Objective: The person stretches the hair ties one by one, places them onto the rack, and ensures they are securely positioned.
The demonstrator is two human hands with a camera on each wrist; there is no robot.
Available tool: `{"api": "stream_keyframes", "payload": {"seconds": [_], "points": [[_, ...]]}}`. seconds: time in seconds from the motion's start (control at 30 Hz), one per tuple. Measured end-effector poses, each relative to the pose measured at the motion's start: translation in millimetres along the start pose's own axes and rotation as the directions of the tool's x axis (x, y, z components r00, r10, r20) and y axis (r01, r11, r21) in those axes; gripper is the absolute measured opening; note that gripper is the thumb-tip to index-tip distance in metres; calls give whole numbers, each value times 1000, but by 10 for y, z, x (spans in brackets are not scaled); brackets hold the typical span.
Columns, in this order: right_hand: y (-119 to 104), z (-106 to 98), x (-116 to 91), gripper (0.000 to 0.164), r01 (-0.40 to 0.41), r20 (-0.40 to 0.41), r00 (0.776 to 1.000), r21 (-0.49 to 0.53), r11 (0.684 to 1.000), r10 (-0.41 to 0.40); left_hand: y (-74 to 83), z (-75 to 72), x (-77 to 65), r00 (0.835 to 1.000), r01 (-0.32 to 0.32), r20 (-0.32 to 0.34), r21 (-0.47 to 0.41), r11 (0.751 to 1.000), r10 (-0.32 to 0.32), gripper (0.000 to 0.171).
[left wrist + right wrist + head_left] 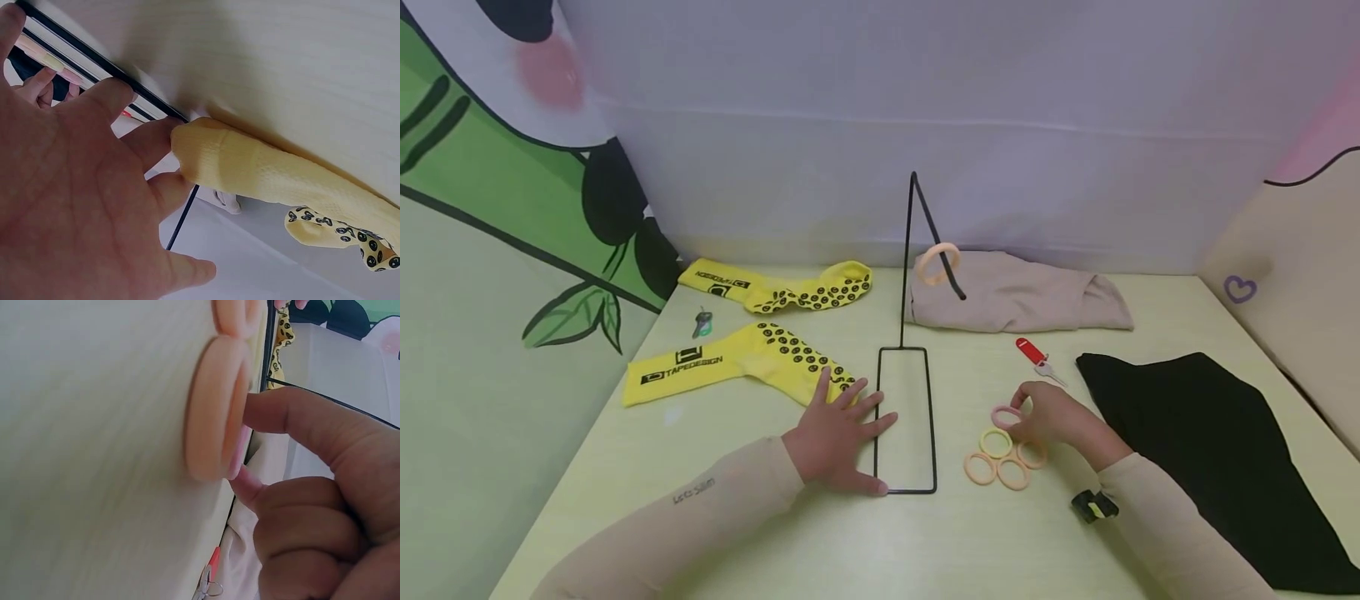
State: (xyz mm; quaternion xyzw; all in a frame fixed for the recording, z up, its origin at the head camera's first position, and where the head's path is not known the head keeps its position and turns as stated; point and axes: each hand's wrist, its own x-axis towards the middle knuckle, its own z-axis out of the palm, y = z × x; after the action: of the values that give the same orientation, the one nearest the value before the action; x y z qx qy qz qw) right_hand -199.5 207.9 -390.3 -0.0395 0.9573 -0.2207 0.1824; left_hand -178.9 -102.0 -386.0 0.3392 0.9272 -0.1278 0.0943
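My left hand [838, 433] lies with spread fingers over the left side of a black wire stand's base [935, 433], its fingertips by the toe of a yellow sock [700, 367]. A peach ring [929, 277] hangs on the stand's slanting arm [927, 212]. With thumb and a finger, my right hand [1060, 421] pinches a pink ring [1000, 417] at the table. Close to it lie a yellow ring [985, 442] and several peach rings, one [206, 419] large in the right wrist view. The pink ring is partly hidden there.
A second yellow sock [730, 281] and a small key [702, 322] lie at the back left. Folded beige cloth [1015, 292] is behind the stand. To the right are a red-tagged key [1033, 354], black cloth [1202, 450] and a small black object [1093, 506].
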Motion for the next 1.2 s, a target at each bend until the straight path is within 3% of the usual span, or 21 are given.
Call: {"api": "stream_keyframes", "payload": {"seconds": [0.3,0.53,0.67,0.77,0.83,0.9,0.93,1.1,1.13,1.2], "points": [[-42,-20,-73,26,57,-112,992,49,997,-52,-3,-5,-1,1000,-4,1,13,1000,4,89],[-415,-193,-412,27,149,-229,964,50,988,-134,-7,-21,6,1000,1,5,15,1000,-1,89],[-668,-286,-672,25,217,-309,929,1,976,-206,0,-19,5,1000,3,11,26,1000,-3,89],[-826,-351,-859,24,279,-389,878,-59,959,-279,9,-20,2,1000,3,15,21,1000,-3,89],[-917,-391,-974,24,333,-456,821,-108,937,-345,15,-15,-1,1000,3,15,18,1000,-3,89],[-998,-429,-1077,26,396,-530,736,-169,903,-422,20,-11,-4,1000,3,13,17,1000,-3,89],[-1033,-450,-1122,27,433,-568,677,-207,877,-468,22,-8,-5,1000,3,13,19,1000,-3,89],[-1102,-522,-1180,28,541,-705,317,-415,732,-634,28,-8,-9,1000,2,-4,28,1000,-2,88],[-1094,-529,-1156,29,543,-718,257,-447,711,-647,28,-11,-9,1000,2,-7,28,1000,-2,88],[-1077,-546,-1101,32,541,-735,182,-480,691,-653,29,-20,-11,1000,2,-10,28,1000,-2,88]]}}
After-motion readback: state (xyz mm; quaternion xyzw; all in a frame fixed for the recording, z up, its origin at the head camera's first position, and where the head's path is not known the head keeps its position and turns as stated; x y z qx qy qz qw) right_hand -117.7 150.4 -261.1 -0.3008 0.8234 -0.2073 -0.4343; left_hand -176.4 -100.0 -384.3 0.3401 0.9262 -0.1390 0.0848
